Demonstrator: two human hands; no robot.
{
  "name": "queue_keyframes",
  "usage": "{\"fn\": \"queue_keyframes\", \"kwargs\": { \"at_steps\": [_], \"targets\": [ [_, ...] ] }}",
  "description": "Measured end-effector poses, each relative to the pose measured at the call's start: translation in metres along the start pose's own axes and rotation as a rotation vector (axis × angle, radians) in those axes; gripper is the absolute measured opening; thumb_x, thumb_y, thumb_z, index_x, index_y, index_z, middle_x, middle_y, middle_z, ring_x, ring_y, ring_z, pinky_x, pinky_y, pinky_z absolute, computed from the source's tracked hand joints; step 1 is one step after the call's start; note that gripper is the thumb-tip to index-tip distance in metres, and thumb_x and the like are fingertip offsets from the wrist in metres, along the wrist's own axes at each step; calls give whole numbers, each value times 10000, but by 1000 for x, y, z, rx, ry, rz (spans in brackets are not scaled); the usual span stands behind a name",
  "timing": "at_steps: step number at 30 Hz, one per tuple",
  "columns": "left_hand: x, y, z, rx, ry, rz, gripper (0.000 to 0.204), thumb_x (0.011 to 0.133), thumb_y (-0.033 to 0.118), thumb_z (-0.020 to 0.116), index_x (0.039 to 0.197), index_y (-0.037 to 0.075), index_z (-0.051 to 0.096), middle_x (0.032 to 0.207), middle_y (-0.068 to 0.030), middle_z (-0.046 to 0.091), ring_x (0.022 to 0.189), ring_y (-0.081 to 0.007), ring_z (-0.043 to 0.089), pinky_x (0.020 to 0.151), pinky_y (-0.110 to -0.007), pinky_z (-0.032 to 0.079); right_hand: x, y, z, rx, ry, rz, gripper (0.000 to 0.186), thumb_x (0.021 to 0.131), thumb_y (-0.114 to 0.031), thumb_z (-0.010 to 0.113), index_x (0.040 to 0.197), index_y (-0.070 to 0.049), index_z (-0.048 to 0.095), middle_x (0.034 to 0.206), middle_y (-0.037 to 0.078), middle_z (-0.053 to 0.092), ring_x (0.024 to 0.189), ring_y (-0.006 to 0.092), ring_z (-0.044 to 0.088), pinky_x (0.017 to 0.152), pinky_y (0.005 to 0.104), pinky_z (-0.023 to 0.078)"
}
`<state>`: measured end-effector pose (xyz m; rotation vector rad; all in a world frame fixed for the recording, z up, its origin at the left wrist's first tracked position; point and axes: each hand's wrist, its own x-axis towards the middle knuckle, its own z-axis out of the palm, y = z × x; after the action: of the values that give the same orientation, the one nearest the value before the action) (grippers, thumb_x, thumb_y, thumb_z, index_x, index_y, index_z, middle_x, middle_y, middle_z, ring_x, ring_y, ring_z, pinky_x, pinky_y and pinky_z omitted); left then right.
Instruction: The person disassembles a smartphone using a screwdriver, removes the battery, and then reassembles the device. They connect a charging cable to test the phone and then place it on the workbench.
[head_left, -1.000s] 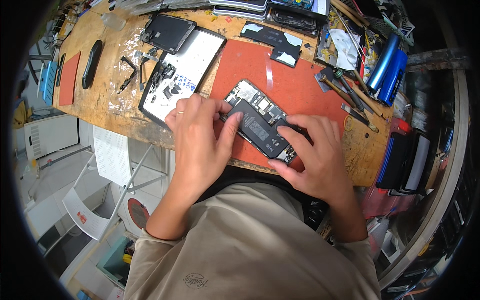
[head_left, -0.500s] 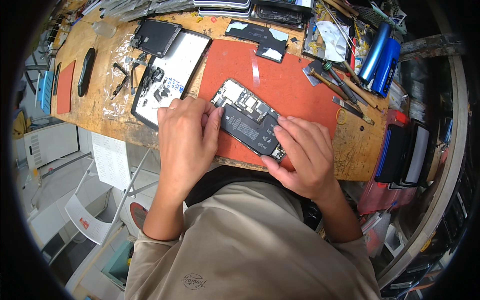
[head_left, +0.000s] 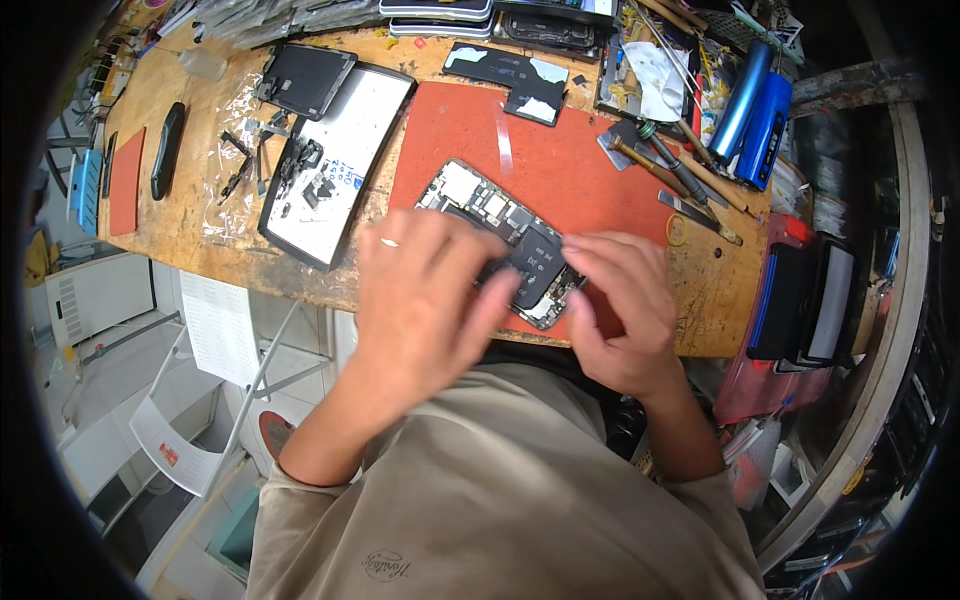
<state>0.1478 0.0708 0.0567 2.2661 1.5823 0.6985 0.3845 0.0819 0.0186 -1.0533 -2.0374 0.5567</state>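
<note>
An opened smartphone [head_left: 533, 268] lies slanted on an orange-red mat [head_left: 440, 125], its circuit board and black battery exposed. My left hand [head_left: 415, 300] is over the phone's lower left part, blurred by motion. Its fingers stretch across the battery with the thumb apart, and nothing shows in them. At the phone's right end is my right hand [head_left: 635, 310], fingers curved and thumb spread away from them. Its fingertips are at the phone's edge; whether they press on it I cannot tell. The left hand hides part of the battery and the phone's near edge.
Left of the mat lies a white tray-like panel [head_left: 365, 130] with small dark parts, and a black screen part [head_left: 310, 80]. A black-handled tool [head_left: 168, 150] lies farther left. Brushes and a screwdriver [head_left: 670, 165] sit at right, near blue cylinders [head_left: 742, 105]. A black plate [head_left: 510, 75] lies behind.
My left hand has moved right across the phone's battery. The right thumb has shifted right from the near edge. The phone has turned slightly, its right end nearer me.
</note>
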Motion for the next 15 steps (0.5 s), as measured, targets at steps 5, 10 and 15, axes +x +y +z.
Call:
{"fn": "queue_keyframes", "kwargs": {
  "at_steps": [5, 10, 15],
  "targets": [
    [-4, 14, 14, 60, -36, -58, 625, 709, 280, 935, 1250, 112, 671, 1240, -100, 600, 1201, -336, 556, 1025, -487, 394, -10, -10, -10, -117, -42, 93, 259, 801, -29, 843, 1042, -63, 757, 925, 48, 624, 817, 262, 571, 750, 422, 412],
    [-1, 17, 16, 143, -31, -129, 787, 650, 306, 938, 1326, 70, 613, 1255, -137, 586, 1205, -361, 545, 1048, -523, 397, -16, -18, 1, -127, -63, 129, 271, 789, -57, 866, 1037, -74, 759, 924, 41, 616, 836, 258, 576, 755, 427, 419],
    [-4, 23, 18, 204, 9, -147, 843, 652, 325, 942, 1373, 63, 591, 1249, -163, 579, 1190, -371, 551, 1070, -534, 394, -16, -19, 9, -165, -42, 83, 251, 781, -45, 860, 1007, -78, 756, 914, 38, 610, 819, 259, 576, 758, 430, 423]
  ]
}}
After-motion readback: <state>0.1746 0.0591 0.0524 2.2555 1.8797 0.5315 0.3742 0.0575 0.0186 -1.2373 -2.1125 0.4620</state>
